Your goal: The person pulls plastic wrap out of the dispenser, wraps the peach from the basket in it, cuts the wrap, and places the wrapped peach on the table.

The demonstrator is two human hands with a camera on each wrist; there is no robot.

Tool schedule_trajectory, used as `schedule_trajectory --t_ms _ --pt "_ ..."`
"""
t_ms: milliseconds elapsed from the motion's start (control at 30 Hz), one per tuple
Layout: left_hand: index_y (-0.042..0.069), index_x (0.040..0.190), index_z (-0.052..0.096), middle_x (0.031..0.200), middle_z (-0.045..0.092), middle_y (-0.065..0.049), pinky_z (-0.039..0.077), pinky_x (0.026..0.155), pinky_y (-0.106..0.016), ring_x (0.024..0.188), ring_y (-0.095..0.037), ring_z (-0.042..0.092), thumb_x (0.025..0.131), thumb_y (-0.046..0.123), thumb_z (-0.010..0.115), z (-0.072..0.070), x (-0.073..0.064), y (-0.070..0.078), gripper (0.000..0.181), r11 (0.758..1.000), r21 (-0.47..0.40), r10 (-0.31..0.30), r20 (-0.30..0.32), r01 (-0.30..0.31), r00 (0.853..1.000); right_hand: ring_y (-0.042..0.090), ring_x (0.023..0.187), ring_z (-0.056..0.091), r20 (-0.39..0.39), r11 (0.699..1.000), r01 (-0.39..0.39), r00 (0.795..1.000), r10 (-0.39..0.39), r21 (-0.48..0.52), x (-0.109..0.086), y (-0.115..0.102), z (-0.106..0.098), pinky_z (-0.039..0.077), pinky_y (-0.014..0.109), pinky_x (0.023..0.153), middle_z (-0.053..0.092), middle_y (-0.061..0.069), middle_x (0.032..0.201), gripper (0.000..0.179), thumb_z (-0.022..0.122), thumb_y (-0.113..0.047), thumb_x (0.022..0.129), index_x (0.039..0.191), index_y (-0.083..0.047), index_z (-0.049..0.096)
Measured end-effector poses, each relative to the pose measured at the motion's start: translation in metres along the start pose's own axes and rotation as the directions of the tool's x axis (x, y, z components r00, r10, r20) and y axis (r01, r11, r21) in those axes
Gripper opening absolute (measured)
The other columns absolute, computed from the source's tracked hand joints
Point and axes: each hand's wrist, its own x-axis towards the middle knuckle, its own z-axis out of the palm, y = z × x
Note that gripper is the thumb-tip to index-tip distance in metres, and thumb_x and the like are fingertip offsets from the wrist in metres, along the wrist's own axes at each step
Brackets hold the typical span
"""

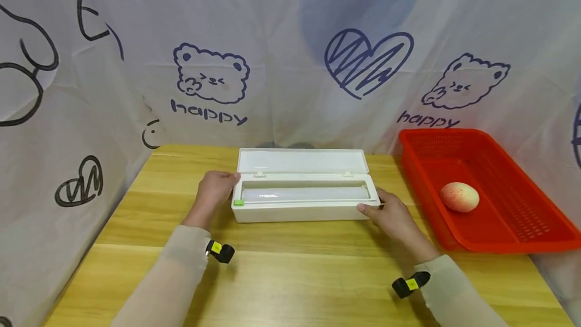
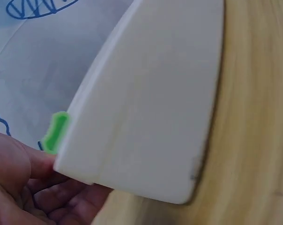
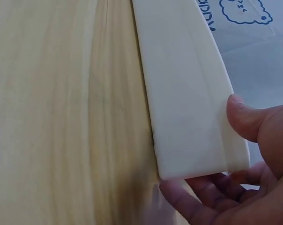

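A long white cling film dispenser (image 1: 299, 213) sits on the wooden table with its hinged lid (image 1: 303, 161) raised at the back. Inside lies a pale, shiny roll (image 1: 304, 194) along its length. A small green slider (image 1: 238, 202) marks the front left corner, and it also shows in the left wrist view (image 2: 57, 132). My left hand (image 1: 215, 189) grips the dispenser's left end, thumb by the top edge. At the opposite end my right hand (image 1: 394, 216) holds on, its thumb (image 3: 244, 115) against the top front edge and its fingers below along the end face.
To the right stands a red plastic basket (image 1: 495, 178) with a peach (image 1: 460, 197) in it. A white cloth with blue drawings (image 1: 286, 54) hangs behind the table (image 1: 281, 281).
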Motion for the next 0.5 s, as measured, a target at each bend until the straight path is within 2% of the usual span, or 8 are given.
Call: schedule_trajectory --t_ms 100,167,233,300,367,433,500 --pt "0.001 0.142 0.064 0.141 0.065 -0.022 0.053 0.104 -0.052 0.126 -0.036 0.062 0.111 0.041 0.051 0.006 -0.001 -0.006 0.052 0.999 0.004 0.054 -0.058 -0.054 0.997 0.029 0.091 0.064 0.012 0.997 0.001 1.000 -0.002 0.071 0.001 0.003 0.002 0.057 0.029 0.068 0.058 0.026 0.136 0.085 0.075 -0.032 0.099 0.166 -0.008 0.028" --pt "0.005 0.143 0.062 0.140 0.066 -0.021 0.053 0.102 -0.051 0.124 -0.036 0.063 0.111 0.041 0.050 0.009 -0.003 -0.010 0.050 0.996 -0.006 0.091 -0.092 -0.092 0.992 0.031 0.097 0.063 0.000 0.997 0.026 1.000 -0.026 0.078 0.001 0.004 0.003 0.058 0.029 0.070 0.055 0.026 0.142 0.089 0.076 -0.031 0.099 0.168 -0.009 0.024" --pt "0.008 0.145 0.060 0.142 0.064 -0.020 0.051 0.104 -0.051 0.127 -0.036 0.061 0.112 0.040 0.048 0.009 -0.006 -0.015 0.047 0.991 -0.039 0.123 -0.089 -0.126 0.988 0.033 0.104 0.060 -0.021 0.998 0.054 0.998 -0.053 0.043 0.000 0.005 0.005 0.058 0.035 0.079 0.054 0.025 0.144 0.089 0.077 -0.032 0.098 0.168 -0.008 0.025" --pt "0.010 0.151 0.054 0.148 0.060 -0.021 0.050 0.108 -0.051 0.135 -0.036 0.057 0.113 0.040 0.046 0.006 -0.014 -0.018 0.049 0.984 -0.086 0.155 -0.041 -0.158 0.987 0.036 0.112 0.057 -0.041 0.997 0.074 0.996 -0.074 -0.005 0.000 0.006 0.006 0.055 0.042 0.090 0.054 0.026 0.146 0.091 0.078 -0.034 0.097 0.167 -0.008 0.026" --pt "0.010 0.159 0.044 0.157 0.051 -0.021 0.046 0.115 -0.054 0.143 -0.039 0.050 0.113 0.041 0.048 0.003 -0.023 -0.022 0.055 0.976 -0.119 0.190 0.039 -0.184 0.981 0.038 0.122 0.052 -0.058 0.996 0.084 0.995 -0.087 -0.042 -0.001 0.007 0.007 0.050 0.050 0.101 0.052 0.028 0.149 0.093 0.080 -0.034 0.096 0.167 -0.008 0.026" --pt "0.011 0.165 0.032 0.164 0.042 -0.022 0.044 0.117 -0.056 0.150 -0.042 0.044 0.110 0.042 0.056 0.001 -0.034 -0.024 0.067 0.970 -0.112 0.228 0.128 -0.214 0.965 0.041 0.124 0.051 -0.065 0.996 0.075 0.995 -0.079 -0.057 -0.003 0.007 0.008 0.047 0.056 0.105 0.052 0.029 0.148 0.094 0.080 -0.035 0.095 0.167 -0.008 0.026" --pt "0.012 0.168 0.023 0.165 0.040 -0.023 0.048 0.114 -0.056 0.149 -0.045 0.044 0.104 0.042 0.067 0.002 -0.043 -0.027 0.084 0.964 -0.048 0.267 0.180 -0.263 0.947 0.041 0.124 0.051 -0.072 0.996 0.069 0.995 -0.073 -0.065 -0.004 0.006 0.008 0.047 0.058 0.106 0.052 0.029 0.148 0.094 0.080 -0.035 0.095 0.167 -0.007 0.026"
